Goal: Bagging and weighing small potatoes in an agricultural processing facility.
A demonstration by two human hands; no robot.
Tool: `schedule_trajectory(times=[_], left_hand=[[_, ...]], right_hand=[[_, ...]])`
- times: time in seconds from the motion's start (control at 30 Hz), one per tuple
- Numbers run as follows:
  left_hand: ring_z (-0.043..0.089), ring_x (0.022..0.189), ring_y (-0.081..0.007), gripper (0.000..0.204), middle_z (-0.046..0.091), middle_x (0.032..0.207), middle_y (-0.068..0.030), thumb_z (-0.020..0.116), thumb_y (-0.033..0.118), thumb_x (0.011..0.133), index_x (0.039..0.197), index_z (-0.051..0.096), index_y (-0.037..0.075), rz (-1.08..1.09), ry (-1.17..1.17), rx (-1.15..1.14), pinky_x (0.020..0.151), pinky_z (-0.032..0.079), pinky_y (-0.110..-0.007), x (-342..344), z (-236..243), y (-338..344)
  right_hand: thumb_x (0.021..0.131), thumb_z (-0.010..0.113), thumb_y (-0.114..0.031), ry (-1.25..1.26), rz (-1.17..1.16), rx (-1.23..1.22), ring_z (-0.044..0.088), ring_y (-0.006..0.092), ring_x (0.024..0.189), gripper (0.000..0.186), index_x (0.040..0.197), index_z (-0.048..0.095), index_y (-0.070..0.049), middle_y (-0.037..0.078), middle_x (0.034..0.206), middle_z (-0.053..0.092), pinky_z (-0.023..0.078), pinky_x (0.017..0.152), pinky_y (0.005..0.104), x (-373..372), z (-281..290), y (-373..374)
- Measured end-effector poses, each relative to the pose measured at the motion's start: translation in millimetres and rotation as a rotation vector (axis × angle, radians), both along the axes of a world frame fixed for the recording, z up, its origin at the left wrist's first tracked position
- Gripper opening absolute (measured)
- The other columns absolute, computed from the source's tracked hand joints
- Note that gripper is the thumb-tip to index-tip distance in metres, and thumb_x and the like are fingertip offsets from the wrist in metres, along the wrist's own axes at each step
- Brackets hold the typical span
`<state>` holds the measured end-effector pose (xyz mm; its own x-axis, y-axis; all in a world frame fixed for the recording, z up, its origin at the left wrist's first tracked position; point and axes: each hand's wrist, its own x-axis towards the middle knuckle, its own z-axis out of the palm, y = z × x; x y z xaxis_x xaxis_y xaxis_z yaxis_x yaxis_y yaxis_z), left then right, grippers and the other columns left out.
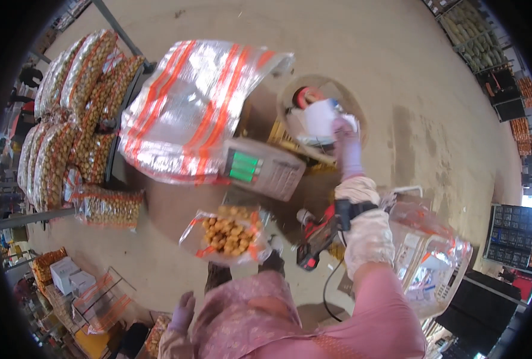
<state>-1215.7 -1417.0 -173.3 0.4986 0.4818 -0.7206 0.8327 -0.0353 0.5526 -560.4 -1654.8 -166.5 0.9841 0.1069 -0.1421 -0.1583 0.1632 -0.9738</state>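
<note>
White item: while the right hand (341, 133) stretches out to it, this pale, blurred piece (321, 121) sits over a round tub (326, 79), broad face up; its long axis is lost in the blur, though one edge runs up toward the fingers.
Right arm: out it goes, nearly straight, ahead and right of the body, pale sleeve bunched at the forearm, gloved hand over the item's right edge; grasping or merely touching, I cannot tell.
Left hand: down by the hip, the glove (185, 308) hangs released, fingers loosely extended, nothing seen in it.
Round tub: inside, a red-orange ring-shaped thing (308, 96) shows beside the white item; a yellow crate (281, 136) stands just below left.
Open bag: right before the feet, clear plastic (192, 240) full of round brown produce (227, 236).
Striped bag: big, silvery, orange-banded (188, 113), beside the lit green scale display (243, 166); contents hidden.
White basket: at the right, its openwork wall (445, 290) surrounds clear, orange-striped plastic (436, 263).
</note>
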Motion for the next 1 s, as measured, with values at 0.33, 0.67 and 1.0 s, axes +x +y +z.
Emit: schedule_trajectory(times=[0.33,0.67,1.0], left_hand=[[0.050,0.095,-0.0105,0.036,0.056,0.108,0.0007,0.057,0.022,0.090,0.121,0.053,0.004,0.304,-0.089,-0.374,0.085,0.039,-0.023,82.3,-8.2,123.2],[0.047,0.090,-0.0092,0.035,0.054,0.101,0.0034,0.057,0.025,0.090,0.120,0.053,0.008,0.351,-0.162,-0.396,0.081,0.038,-0.023,60.0,-19.7,163.2],[0.045,0.118,-0.0186,0.047,0.046,0.130,-0.0077,0.053,0.023,0.093,0.132,0.040,0.002,0.359,-0.232,-0.265,0.100,0.034,-0.029,100.5,3.0,100.1]], right_hand=[[0.095,0.048,-0.023,0.894,-0.054,0.230,0.046,0.0070,0.053,0.017,0.104,0.056,-0.012,-0.002,0.074,0.054,0.033,0.043,0.0176,-316.4,16.5,69.7],[0.088,0.046,-0.020,0.152,0.691,-1.775,0.065,0.0342,0.078,0.026,0.090,0.066,-0.004,0.021,0.085,0.066,0.050,0.065,0.0469,-362.9,-203.5,59.8],[0.085,0.054,-0.031,0.138,0.238,-1.103,0.044,0.0423,0.117,0.061,0.129,0.037,0.007,0.029,0.132,0.040,0.039,0.097,0.0419,-392.2,-79.7,78.1]])
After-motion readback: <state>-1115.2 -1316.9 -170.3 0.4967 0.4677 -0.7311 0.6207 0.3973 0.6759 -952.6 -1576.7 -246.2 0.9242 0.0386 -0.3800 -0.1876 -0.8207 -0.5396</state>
